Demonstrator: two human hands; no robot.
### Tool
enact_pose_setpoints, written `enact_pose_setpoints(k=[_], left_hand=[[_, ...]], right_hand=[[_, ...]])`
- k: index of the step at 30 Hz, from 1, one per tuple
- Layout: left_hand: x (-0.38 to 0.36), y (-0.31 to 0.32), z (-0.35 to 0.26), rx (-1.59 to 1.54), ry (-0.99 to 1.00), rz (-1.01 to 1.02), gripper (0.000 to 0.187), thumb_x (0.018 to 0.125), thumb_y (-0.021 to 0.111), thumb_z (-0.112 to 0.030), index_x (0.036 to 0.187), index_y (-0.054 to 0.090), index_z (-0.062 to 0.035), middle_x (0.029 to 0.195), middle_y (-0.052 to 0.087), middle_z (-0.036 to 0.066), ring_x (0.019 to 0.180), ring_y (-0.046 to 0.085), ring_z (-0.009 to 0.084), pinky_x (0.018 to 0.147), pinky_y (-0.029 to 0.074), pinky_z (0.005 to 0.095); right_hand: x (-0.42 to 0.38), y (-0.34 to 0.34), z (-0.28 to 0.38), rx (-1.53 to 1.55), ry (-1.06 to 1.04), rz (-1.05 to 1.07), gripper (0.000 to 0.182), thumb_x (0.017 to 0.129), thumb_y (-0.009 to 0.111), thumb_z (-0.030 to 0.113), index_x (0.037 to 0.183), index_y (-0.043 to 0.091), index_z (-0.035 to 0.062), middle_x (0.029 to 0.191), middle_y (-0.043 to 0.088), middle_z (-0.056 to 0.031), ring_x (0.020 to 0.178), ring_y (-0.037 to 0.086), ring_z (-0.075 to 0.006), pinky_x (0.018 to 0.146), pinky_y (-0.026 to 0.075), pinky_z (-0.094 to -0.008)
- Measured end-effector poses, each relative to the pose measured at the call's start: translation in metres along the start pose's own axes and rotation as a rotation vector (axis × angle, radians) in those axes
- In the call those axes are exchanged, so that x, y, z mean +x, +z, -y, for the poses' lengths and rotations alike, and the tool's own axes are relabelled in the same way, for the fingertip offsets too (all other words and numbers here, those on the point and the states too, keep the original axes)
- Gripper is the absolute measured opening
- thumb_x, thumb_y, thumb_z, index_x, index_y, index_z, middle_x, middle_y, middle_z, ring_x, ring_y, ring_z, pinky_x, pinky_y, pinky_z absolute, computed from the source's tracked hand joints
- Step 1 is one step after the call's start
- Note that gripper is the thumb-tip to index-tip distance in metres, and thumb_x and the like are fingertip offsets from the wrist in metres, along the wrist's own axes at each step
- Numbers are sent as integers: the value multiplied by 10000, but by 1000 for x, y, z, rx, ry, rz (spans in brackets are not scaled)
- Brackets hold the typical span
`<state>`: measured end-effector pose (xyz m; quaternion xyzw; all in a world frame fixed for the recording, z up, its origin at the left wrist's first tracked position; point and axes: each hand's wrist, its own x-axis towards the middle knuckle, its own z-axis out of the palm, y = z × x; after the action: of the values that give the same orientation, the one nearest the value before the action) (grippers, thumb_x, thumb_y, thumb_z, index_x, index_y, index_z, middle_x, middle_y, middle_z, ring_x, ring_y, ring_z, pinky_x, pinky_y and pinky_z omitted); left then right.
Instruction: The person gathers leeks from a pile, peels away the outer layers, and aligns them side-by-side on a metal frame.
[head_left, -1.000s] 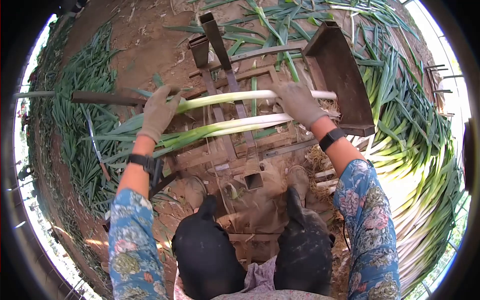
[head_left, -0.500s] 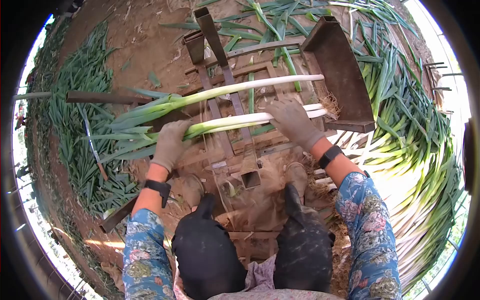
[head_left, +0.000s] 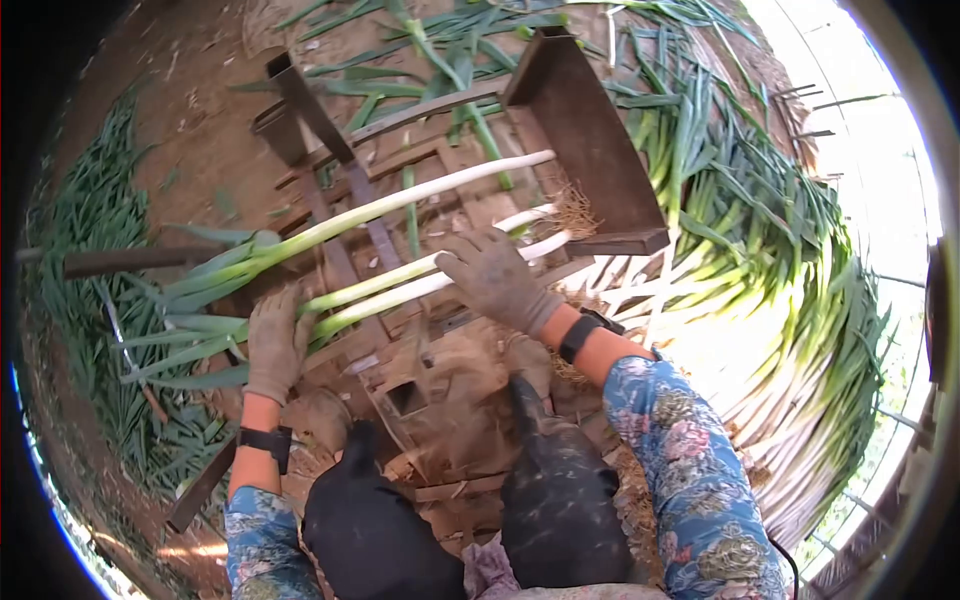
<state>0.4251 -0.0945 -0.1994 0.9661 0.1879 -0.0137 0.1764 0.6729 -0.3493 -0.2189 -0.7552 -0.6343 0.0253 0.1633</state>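
Note:
Long leeks [head_left: 390, 290] lie across a rusty metal frame [head_left: 345, 190], their roots toward an upright metal plate [head_left: 605, 130]. My left hand [head_left: 277, 342], in a grey-brown glove, is closed around them where the white stems turn to green leaves. Nearer the root end, my gloved right hand [head_left: 497, 277] rests over the same two stems with its fingers curled on them. Another leek [head_left: 420, 192] lies on the frame beyond my hands, untouched.
A big pile of leeks [head_left: 740, 330] covers the ground at the right. Cut green leaves [head_left: 100, 300] are heaped at the left, and more leaves [head_left: 430, 60] lie beyond the frame. A metal bar [head_left: 130, 260] sticks out leftward.
The view has turned and shifted, so the frame appears farther left. The two held stems now lie slightly farther apart at the root end. Both hands remain on them.

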Motion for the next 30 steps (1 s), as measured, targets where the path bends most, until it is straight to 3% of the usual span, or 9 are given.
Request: enact_pose_setpoints(k=[1, 3, 11, 16, 21, 24, 25, 26, 30], left_hand=[[4, 6, 6, -19, -3, 50, 390, 876, 639, -181, 1236, 594, -37, 1212, 607, 195, 1118, 557, 398, 979, 413, 487], [9, 17, 11, -49, -15, 148, 326, 885, 629, -168, 1186, 616, -43, 1129, 624, 199, 1042, 572, 408, 914, 433, 483], [3, 33, -32, -156, 70, 32, 257, 844, 657, -165, 1078, 653, -61, 954, 620, 152, 933, 581, 373, 806, 453, 476], [-4, 37, -35, -127, 68, -5, 244, 842, 665, -167, 1061, 646, -60, 938, 614, 148, 912, 579, 365, 788, 452, 469], [-3, 23, -37, -185, 149, -144, 256, 848, 662, -135, 1093, 648, -60, 979, 634, 150, 935, 600, 363, 820, 473, 462], [1, 6, -27, -303, 1, -212, 242, 857, 651, -99, 1093, 653, -46, 989, 643, 162, 953, 615, 363, 851, 492, 432], [6, -8, -22, -497, -101, -277, 206, 893, 631, -82, 1089, 662, -24, 1006, 673, 158, 957, 645, 322, 862, 501, 398], [11, -24, -16, -464, -153, -369, 205, 915, 620, -101, 1095, 662, -12, 1013, 685, 149, 961, 654, 295, 866, 502, 374], [52, -76, 39, -690, -339, -516, 238, 969, 552, -123, 1135, 654, 14, 1054, 709, 123, 975, 667, 234, 889, 496, 319]], right_hand=[[1, -1, -1, 3, 13, -92, 438, 824, 659, 282, 1212, 600, 87, 1216, 586, -110, 1149, 543, -292, 994, 393, -450], [-1, -5, -6, 16, 68, -44, 475, 832, 657, 301, 1249, 585, 88, 1257, 567, -123, 1198, 520, -300, 1043, 359, -464], [-28, 5, -25, -9, 115, 27, 459, 831, 651, 322, 1225, 589, 95, 1224, 581, -123, 1208, 521, -300, 1091, 339, -468], [-29, 10, -37, -54, 76, 145, 474, 779, 692, 287, 1211, 611, 109, 1151, 603, -94, 1155, 545, -302, 1054, 386, -469], [-28, 7, -30, 35, 121, 99, 515, 732, 743, 247, 1211, 610, 111, 1131, 602, -91, 1117, 545, -314, 1023, 403, -468], [-18, -7, -30, 72, 113, 114, 470, 767, 732, 253, 1193, 609, 98, 1129, 599, -107, 1117, 537, -326, 1021, 394, -458], [-14, -11, -30, 80, 125, 150, 448, 787, 720, 262, 1189, 610, 99, 1131, 598, -110, 1126, 534, -323, 1027, 384, -460], [-10, -16, -30, 87, 141, 188, 427, 807, 709, 270, 1185, 610, 99, 1133, 597, -112, 1134, 532, -320, 1033, 374, -461], [28, -18, -33, 71, 119, -41, 397, 840, 678, 260, 1182, 591, 78, 1127, 593, -127, 1132, 534, -315, 1015, 378, -461]])
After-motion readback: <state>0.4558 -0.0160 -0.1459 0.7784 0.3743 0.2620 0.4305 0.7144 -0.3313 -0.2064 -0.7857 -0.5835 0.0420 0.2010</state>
